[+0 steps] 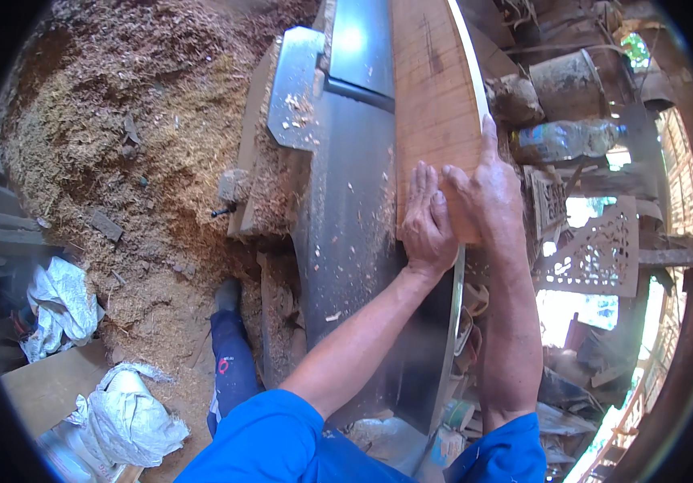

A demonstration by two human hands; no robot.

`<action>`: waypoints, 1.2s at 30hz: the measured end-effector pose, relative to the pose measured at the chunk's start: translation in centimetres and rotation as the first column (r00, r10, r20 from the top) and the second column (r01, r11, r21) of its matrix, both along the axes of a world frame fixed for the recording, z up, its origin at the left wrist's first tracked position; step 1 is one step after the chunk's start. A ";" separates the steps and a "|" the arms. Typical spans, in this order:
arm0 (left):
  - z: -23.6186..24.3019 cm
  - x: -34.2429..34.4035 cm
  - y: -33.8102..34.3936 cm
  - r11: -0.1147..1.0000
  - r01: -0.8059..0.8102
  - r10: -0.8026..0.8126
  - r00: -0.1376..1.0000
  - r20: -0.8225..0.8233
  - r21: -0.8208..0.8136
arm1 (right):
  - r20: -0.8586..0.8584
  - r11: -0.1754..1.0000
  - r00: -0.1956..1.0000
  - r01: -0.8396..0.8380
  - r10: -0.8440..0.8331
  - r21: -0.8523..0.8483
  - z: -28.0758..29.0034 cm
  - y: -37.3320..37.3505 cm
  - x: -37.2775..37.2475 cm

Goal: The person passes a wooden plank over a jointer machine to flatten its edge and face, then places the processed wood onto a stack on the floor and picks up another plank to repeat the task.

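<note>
1 wooden board (435, 88) has its near end beneath the fingers (421, 183)

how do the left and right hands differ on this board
The left hand has its fingers close together on the board; the right hand stretches its index finger along the board's right edge. The left hand lies on the face; the right hand is at that edge. Both are bare and touch the board.
</note>
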State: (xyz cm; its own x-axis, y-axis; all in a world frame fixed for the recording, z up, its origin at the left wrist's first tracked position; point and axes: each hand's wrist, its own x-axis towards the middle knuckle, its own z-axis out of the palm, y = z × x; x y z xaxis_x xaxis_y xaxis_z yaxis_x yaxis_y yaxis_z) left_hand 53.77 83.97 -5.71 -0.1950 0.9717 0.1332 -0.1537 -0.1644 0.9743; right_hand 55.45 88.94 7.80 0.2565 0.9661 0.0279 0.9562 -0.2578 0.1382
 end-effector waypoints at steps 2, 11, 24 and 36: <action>0.2 0.2 0.9 0.999 -0.030 0.030 1.000 -0.005 0.011 | -0.012 1.000 1.000 0.024 -0.024 -0.011 0.2 0.6 0.1; 0.0 0.4 3.4 0.999 -0.034 0.034 0.999 -0.002 -0.002 | -0.006 1.000 1.000 -0.004 0.004 0.019 -0.2 3.4 0.3; 0.3 1.0 8.3 0.998 -0.054 0.054 0.998 0.020 -0.030 | 0.018 1.000 1.000 -0.011 0.011 0.020 -0.2 8.3 1.0; 0.3 1.6 11.1 0.997 -0.074 0.075 0.997 0.029 -0.030 | 0.025 0.999 0.999 -0.040 0.040 0.008 -0.2 11.2 1.9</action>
